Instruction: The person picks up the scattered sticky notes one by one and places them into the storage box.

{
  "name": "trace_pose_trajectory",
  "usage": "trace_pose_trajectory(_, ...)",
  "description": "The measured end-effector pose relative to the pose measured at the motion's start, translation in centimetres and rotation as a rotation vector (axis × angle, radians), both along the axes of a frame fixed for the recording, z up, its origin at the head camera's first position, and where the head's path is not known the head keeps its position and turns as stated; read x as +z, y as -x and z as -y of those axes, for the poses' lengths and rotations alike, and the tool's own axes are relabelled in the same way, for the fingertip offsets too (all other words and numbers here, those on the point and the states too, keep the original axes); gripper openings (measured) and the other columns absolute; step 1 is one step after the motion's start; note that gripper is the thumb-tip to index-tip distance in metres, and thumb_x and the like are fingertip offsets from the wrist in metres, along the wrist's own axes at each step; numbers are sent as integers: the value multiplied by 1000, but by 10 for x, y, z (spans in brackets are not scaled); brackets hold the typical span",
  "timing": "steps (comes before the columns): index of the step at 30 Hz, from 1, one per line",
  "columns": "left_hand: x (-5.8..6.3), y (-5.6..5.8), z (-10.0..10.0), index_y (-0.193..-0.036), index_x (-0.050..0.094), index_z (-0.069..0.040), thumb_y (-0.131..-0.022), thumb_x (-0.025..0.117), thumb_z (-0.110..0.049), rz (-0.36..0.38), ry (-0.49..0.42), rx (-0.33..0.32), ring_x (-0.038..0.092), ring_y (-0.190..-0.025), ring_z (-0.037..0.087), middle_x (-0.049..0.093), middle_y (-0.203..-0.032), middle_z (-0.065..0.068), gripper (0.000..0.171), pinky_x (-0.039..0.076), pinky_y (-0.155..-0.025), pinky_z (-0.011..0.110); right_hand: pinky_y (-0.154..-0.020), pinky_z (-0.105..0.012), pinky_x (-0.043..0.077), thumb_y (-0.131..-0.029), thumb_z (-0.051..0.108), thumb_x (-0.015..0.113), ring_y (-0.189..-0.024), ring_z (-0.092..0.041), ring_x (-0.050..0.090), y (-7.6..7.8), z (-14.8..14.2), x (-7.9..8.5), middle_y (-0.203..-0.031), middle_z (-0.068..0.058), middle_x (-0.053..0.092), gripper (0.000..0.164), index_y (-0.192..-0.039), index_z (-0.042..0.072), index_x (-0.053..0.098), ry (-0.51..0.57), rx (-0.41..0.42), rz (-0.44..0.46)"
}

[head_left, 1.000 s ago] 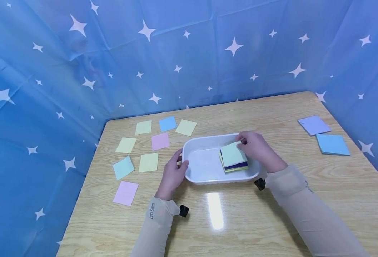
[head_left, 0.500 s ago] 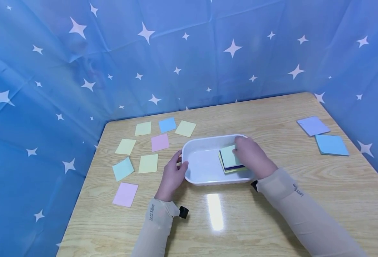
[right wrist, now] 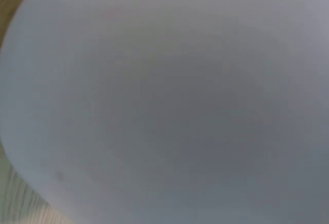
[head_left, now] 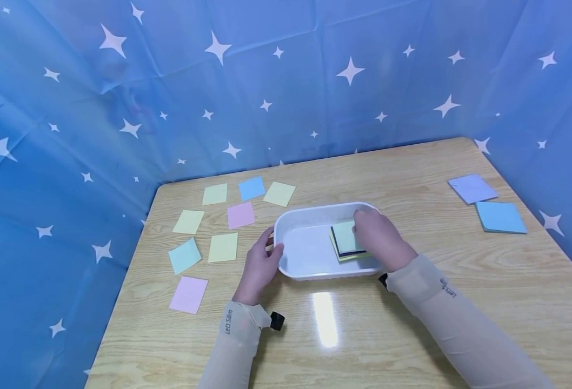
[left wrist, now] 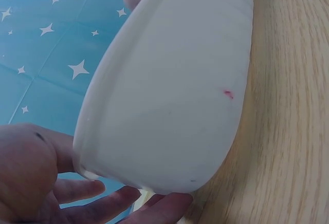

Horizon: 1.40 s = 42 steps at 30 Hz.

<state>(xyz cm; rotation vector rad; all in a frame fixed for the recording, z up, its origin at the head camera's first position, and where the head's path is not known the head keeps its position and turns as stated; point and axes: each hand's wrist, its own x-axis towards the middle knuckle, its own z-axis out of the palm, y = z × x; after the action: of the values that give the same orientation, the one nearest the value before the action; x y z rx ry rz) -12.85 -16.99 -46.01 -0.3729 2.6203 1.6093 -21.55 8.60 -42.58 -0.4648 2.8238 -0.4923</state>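
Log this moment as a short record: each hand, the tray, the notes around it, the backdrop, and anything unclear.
Left hand: grips the tray's left end
Right hand: over the stack, inside the tray's right part
Tray: white, on the table
Stack: pale green on top, dark and yellow edges below
Loose notes: eight, left of the tray, mixed colors
Far right: purple note and blue note, side by side
Backdrop: blue, white stars
Unclear: right fingertips hidden

Starry blue cloth [head_left: 296, 81] behind wooden table [head_left: 412, 189]
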Motion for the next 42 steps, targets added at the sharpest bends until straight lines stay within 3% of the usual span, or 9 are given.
trace_pose_trajectory(7, -1, -1, 1, -156, 43, -15, -104, 57, -20, -4, 6, -1, 68, -118, 38, 60, -139, 21, 55, 63, -90, 42, -65, -37, 52, -101, 11, 61, -74, -25, 58, -3, -3, 3, -91, -17, 65, 23, -112, -8, 65, 46, -32, -42)
trace_pose_trajectory(14, -1, 0, 1, -156, 43, -17, -104, 57, -21, -2, 6, -3, 68, -118, 37, 60, -140, 19, 54, 63, -90, 41, -90, -52, 59, -103, 15, 58, -103, -33, 68, -4, -14, 9, -120, -28, 69, 35, -130, -8, 62, 178, -75, -42)
trace_pose_trajectory(23, 0, -1, -1, -156, 44, -16, -104, 57, -20, -8, 30, -6, 68, -117, 38, 60, -140, 20, 53, 63, -91, 44, -69, -32, 53, -105, 13, 54, -82, -26, 59, -3, -30, 10, -98, -16, 71, 22, -112, -1, 70, 314, -99, -54)
trace_pose_trajectory(35, 0, 0, -2, -156, 43, -18, -105, 56, -22, 1, 41, 4, 67, -118, 38, 61, -140, 18, 53, 63, -91, 44, -78, -37, 56, -107, 24, 50, -92, -28, 61, 2, -54, 7, -107, -17, 69, 30, -117, 3, 67, 442, -191, -51)
trace_pose_trajectory(42, -1, 0, -1, -156, 44, -17, -105, 56, -21, -5, 43, 4, 67, -118, 39, 61, -139, 19, 53, 63, -91, 44, -72, -32, 52, -105, 24, 49, -89, -29, 63, 6, -71, 4, -102, -18, 70, 31, -114, 1, 69, 450, -220, -127)
